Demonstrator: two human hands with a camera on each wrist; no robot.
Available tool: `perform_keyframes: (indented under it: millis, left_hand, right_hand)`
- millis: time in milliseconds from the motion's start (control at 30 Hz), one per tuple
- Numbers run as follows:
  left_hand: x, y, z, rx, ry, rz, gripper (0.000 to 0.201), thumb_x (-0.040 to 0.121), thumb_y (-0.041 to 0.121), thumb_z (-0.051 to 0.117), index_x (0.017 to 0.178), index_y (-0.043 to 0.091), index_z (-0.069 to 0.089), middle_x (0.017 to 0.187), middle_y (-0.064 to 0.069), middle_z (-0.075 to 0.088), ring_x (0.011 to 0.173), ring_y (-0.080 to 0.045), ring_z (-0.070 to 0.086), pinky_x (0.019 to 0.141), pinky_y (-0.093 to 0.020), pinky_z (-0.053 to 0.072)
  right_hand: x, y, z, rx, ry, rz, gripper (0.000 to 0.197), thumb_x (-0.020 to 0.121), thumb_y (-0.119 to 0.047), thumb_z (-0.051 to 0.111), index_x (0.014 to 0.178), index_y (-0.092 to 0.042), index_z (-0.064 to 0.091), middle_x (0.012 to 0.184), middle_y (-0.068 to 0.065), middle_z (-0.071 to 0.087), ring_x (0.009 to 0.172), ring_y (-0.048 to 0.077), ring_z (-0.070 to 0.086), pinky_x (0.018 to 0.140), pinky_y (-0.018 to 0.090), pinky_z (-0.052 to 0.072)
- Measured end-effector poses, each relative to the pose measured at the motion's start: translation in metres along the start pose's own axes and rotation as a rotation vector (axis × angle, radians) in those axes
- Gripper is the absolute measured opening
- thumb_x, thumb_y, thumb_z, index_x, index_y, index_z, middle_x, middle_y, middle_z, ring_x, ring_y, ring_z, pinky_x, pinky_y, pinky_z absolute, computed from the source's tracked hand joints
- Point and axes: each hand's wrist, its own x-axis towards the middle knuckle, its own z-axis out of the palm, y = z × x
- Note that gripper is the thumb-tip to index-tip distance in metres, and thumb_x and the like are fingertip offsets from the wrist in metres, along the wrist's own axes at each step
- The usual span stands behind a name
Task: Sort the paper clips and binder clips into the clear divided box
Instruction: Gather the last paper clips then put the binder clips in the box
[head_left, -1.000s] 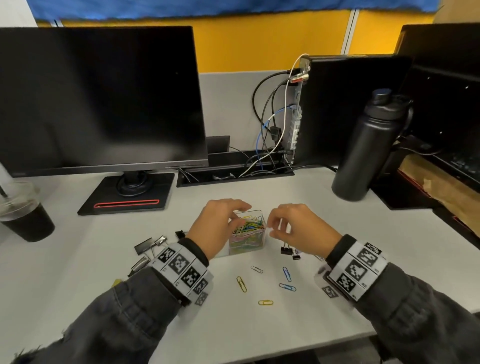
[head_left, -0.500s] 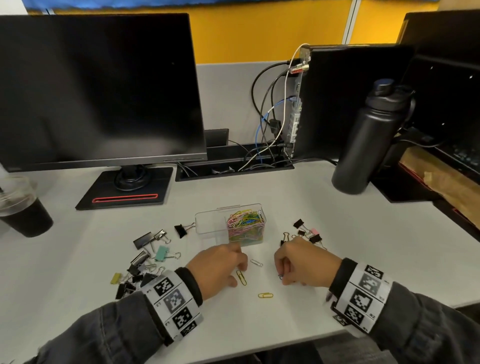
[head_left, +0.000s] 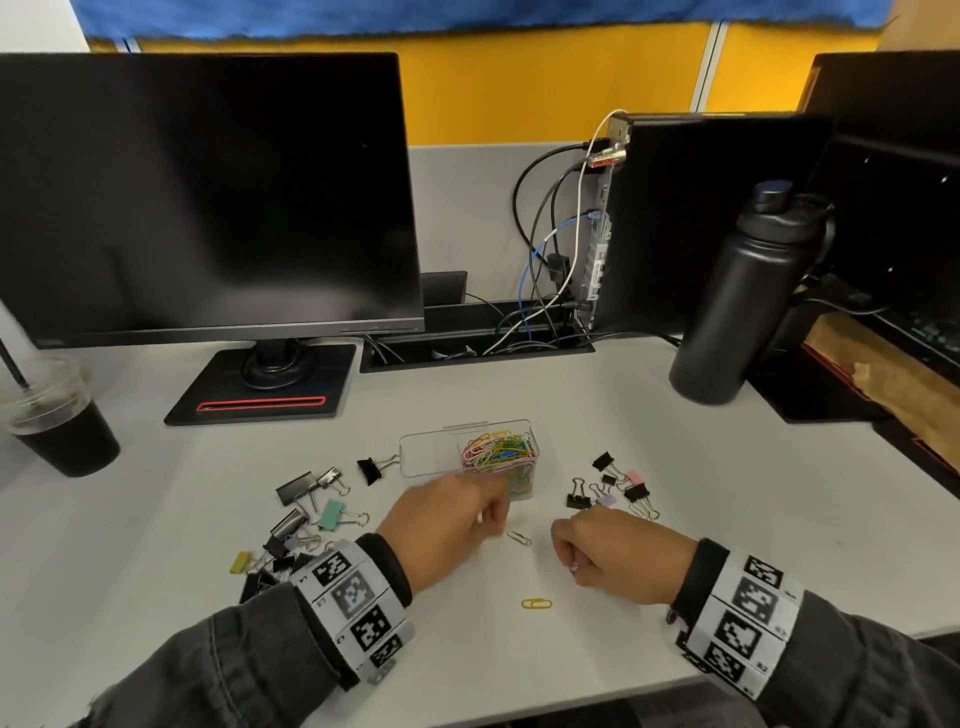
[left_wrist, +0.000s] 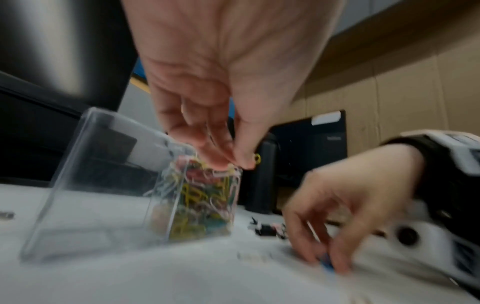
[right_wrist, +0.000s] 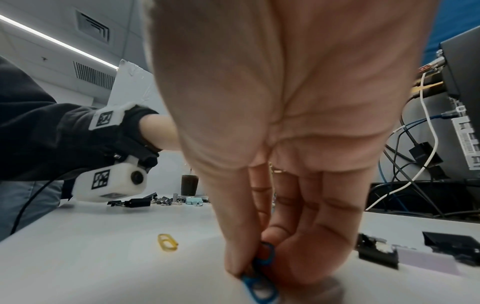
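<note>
Left hand: my left hand (head_left: 441, 525) has risen from the desk since half a second ago and now sits blurred at the near side of the clear divided box (head_left: 431, 454). In the left wrist view its thumb and fingertips (left_wrist: 221, 158) pinch a yellow paper clip (left_wrist: 256, 158) just above the box's right compartment.

Right hand: my right hand (head_left: 618, 553) has stayed low on the desk (head_left: 519, 670), about where it was. Its fingers are curled, and the right wrist view shows thumb and forefinger pinching a blue paper clip (right_wrist: 259, 281) that touches the desk.

Box: it stands where it was, between the two heaps of binder clips. Its right compartment holds a tangle of coloured paper clips (head_left: 498, 452); the left one looks bare.

Loose clips: a silver paper clip (head_left: 518, 538) lies between my hands, and a second yellow clip (head_left: 536, 604) lies nearer me. The yellow clip that lay by my left fingers earlier is gone from the desk.

Binder clips: one heap (head_left: 306, 519) lies left of the box, a smaller group (head_left: 613, 486) to its right, both unmoved.
</note>
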Motion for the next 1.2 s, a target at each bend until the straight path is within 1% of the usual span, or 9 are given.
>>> perform_keyframes:
  millis: [100, 167, 300, 433, 600, 700, 767, 1000, 1200]
  left_hand:
    - [0.014, -0.005, -0.019, -0.023, 0.328, -0.091, 0.005, 0.09, 0.026, 0.054, 0.09, 0.03, 0.051, 0.089, 0.015, 0.058, 0.077, -0.007, 0.056, 0.064, -0.028, 0.047]
    - [0.025, -0.012, -0.027, 0.006, 0.415, -0.175, 0.005, 0.091, 0.028, 0.054, 0.092, 0.033, 0.054, 0.09, 0.017, 0.06, 0.077, -0.006, 0.057, 0.062, -0.025, 0.045]
    - [0.032, -0.025, -0.026, -0.024, 0.374, -0.23, 0.013, 0.094, 0.029, 0.053, 0.101, 0.035, 0.061, 0.096, 0.018, 0.066, 0.083, -0.005, 0.06, 0.067, -0.023, 0.048]
    - [0.023, -0.03, -0.024, -0.123, 0.398, -0.216, 0.014, 0.094, 0.026, 0.053, 0.101, 0.034, 0.062, 0.094, 0.02, 0.066, 0.081, -0.002, 0.059, 0.066, -0.021, 0.049]
    - [0.015, -0.034, -0.023, 0.029, 0.379, -0.274, 0.013, 0.092, 0.03, 0.055, 0.101, 0.035, 0.063, 0.102, 0.016, 0.057, 0.084, -0.005, 0.055, 0.061, -0.018, 0.037]
    - [0.014, -0.031, -0.02, 0.083, 0.329, -0.287, 0.015, 0.092, 0.035, 0.055, 0.101, 0.036, 0.067, 0.107, 0.015, 0.053, 0.09, -0.007, 0.054, 0.065, -0.02, 0.036]
    - [0.013, -0.029, -0.018, 0.077, 0.291, -0.273, 0.018, 0.093, 0.037, 0.053, 0.102, 0.036, 0.068, 0.108, 0.014, 0.053, 0.092, -0.008, 0.054, 0.067, -0.022, 0.035]
    - [0.008, -0.03, -0.014, 0.062, 0.214, -0.248, 0.024, 0.093, 0.043, 0.05, 0.11, 0.039, 0.066, 0.109, 0.016, 0.054, 0.093, -0.007, 0.054, 0.073, -0.025, 0.04]
    - [0.002, -0.033, -0.016, 0.05, 0.219, -0.243, 0.025, 0.092, 0.047, 0.05, 0.112, 0.041, 0.063, 0.11, 0.017, 0.053, 0.097, -0.005, 0.053, 0.078, -0.026, 0.039]
  right_hand:
    - [0.002, 0.0, 0.003, -0.03, -0.021, -0.009, 0.013, 0.09, -0.007, 0.048, 0.102, -0.01, 0.053, 0.095, 0.007, 0.058, 0.088, 0.028, 0.059, 0.078, 0.039, 0.05]
    - [0.002, 0.002, 0.006, -0.035, -0.024, -0.011, 0.015, 0.089, -0.005, 0.047, 0.102, -0.009, 0.053, 0.097, 0.006, 0.057, 0.09, 0.028, 0.058, 0.079, 0.039, 0.05]
    - [0.004, 0.007, 0.009, -0.038, -0.012, 0.0, 0.016, 0.09, -0.002, 0.046, 0.099, -0.011, 0.056, 0.102, 0.006, 0.056, 0.093, 0.026, 0.057, 0.083, 0.034, 0.049]
    - [0.001, 0.005, -0.005, 0.031, 0.086, -0.048, 0.015, 0.091, -0.006, 0.042, 0.091, -0.019, 0.049, 0.095, 0.003, 0.054, 0.085, 0.018, 0.05, 0.077, 0.006, 0.031]
    - [0.009, -0.003, -0.043, 0.173, 0.384, -0.079, 0.011, 0.096, -0.009, 0.043, 0.095, -0.013, 0.054, 0.088, -0.01, 0.047, 0.078, 0.003, 0.045, 0.07, 0.012, 0.036]
    - [0.024, -0.014, -0.062, 0.296, 0.552, -0.12, 0.009, 0.095, -0.01, 0.049, 0.091, -0.016, 0.055, 0.092, -0.005, 0.055, 0.085, 0.01, 0.054, 0.073, 0.027, 0.049]
    - [0.036, -0.022, -0.07, 0.37, 0.635, -0.143, 0.008, 0.093, -0.011, 0.053, 0.09, -0.017, 0.056, 0.092, -0.002, 0.06, 0.086, 0.012, 0.056, 0.073, 0.02, 0.047]
    - [0.079, -0.042, -0.073, 0.421, 0.624, -0.205, 0.005, 0.09, -0.013, 0.058, 0.088, -0.015, 0.062, 0.085, -0.003, 0.064, 0.082, 0.009, 0.056, 0.073, 0.013, 0.041]
    - [0.095, -0.045, -0.075, 0.273, 0.586, -0.171, 0.006, 0.089, -0.019, 0.059, 0.087, -0.022, 0.064, 0.088, -0.009, 0.062, 0.087, 0.006, 0.047, 0.078, 0.026, 0.036]
